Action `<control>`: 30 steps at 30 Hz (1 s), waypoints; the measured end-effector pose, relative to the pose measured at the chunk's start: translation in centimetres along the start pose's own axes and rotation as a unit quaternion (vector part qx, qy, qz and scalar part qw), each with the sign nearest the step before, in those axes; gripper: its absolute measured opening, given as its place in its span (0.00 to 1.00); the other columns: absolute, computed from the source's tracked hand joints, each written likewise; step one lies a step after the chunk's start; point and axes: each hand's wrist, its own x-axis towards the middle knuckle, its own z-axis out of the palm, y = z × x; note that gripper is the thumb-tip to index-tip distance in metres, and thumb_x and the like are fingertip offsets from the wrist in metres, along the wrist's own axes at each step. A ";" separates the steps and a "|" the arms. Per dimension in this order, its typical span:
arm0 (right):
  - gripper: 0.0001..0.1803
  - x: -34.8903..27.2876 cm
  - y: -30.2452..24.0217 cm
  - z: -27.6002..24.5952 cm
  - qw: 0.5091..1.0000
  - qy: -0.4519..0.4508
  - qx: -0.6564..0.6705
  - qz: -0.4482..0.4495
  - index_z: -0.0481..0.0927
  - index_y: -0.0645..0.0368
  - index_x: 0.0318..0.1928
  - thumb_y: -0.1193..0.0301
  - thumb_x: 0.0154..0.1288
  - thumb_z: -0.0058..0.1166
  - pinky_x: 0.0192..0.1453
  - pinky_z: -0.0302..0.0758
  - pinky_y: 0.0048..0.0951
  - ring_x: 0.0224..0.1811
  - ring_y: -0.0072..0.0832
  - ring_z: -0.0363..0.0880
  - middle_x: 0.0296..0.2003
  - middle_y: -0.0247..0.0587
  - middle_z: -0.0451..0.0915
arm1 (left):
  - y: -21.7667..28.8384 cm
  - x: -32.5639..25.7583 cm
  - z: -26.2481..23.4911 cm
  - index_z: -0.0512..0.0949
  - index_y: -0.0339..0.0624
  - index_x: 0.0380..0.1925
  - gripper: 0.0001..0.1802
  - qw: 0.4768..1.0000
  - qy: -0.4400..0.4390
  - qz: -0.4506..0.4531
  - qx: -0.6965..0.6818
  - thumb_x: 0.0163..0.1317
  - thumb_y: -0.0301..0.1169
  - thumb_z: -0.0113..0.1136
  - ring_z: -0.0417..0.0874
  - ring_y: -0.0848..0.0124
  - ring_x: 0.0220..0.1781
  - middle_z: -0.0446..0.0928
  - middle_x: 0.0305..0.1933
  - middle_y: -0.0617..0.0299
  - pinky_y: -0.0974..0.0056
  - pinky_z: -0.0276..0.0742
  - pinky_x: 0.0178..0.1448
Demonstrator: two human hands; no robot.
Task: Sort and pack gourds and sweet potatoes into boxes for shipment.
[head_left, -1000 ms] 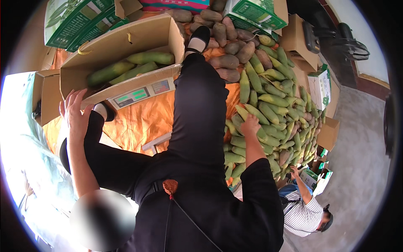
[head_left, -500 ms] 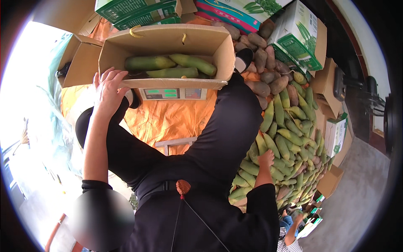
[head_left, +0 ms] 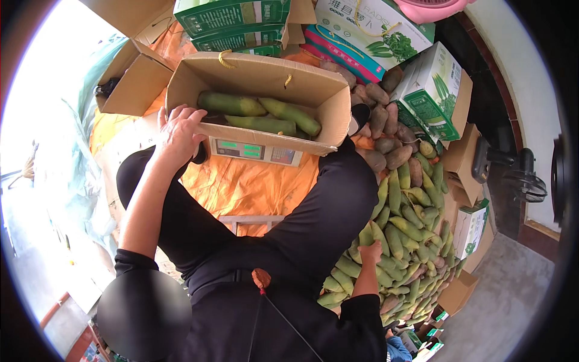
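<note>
An open cardboard box (head_left: pixel 265 78) holding three green corn ears (head_left: pixel 232 104) rests on a small scale (head_left: pixel 253 151) with green displays. My left hand (head_left: pixel 178 133) grips the box's near left corner, fingers curled over the rim. My right hand (head_left: pixel 371 252) reaches down to my right, closed around one ear at the near edge of a big pile of green corn ears (head_left: pixel 410 223). My legs in black trousers (head_left: pixel 325 211) stretch toward the scale.
An orange cloth (head_left: pixel 253 187) covers the floor under the scale. Brown sweet potatoes (head_left: pixel 386 130) lie beyond the corn pile. Printed green cartons (head_left: pixel 235 15) and an empty open carton (head_left: pixel 136 84) stand behind. A dark fan (head_left: pixel 512 169) is at right. Another person (head_left: pixel 398 350) sits at the bottom.
My left hand went from spread open beside the box to gripping its corner. My right hand stayed on the corn pile. My head turned, shifting the box toward the middle.
</note>
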 end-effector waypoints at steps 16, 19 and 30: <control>0.33 -18.3 -17.5 -29.0 0.704 0.123 0.389 -0.582 0.72 0.62 0.55 0.77 0.43 0.68 0.59 0.71 0.32 0.53 0.33 0.76 0.47 0.42 0.78 | -0.3 0.0 0.1 0.77 0.48 0.52 0.28 0.999 0.020 0.017 -0.018 0.48 0.31 0.71 0.70 0.61 0.64 0.77 0.50 0.61 0.37 0.50 0.72; 0.34 -21.7 -23.1 -30.1 0.661 0.169 0.287 -0.672 0.73 0.61 0.54 0.76 0.42 0.68 0.59 0.72 0.34 0.53 0.35 0.77 0.47 0.44 0.78 | -0.5 -0.3 -0.1 0.77 0.48 0.52 0.28 1.000 0.017 0.014 -0.013 0.48 0.30 0.71 0.70 0.62 0.64 0.77 0.50 0.61 0.37 0.50 0.72; 0.27 -24.6 -32.7 -28.3 0.532 0.264 0.250 -0.765 0.76 0.55 0.51 0.68 0.48 0.69 0.53 0.76 0.41 0.47 0.42 0.79 0.45 0.44 0.81 | -0.6 -0.1 0.0 0.77 0.48 0.53 0.28 0.999 0.009 0.033 -0.025 0.48 0.32 0.70 0.70 0.61 0.64 0.77 0.51 0.60 0.39 0.51 0.72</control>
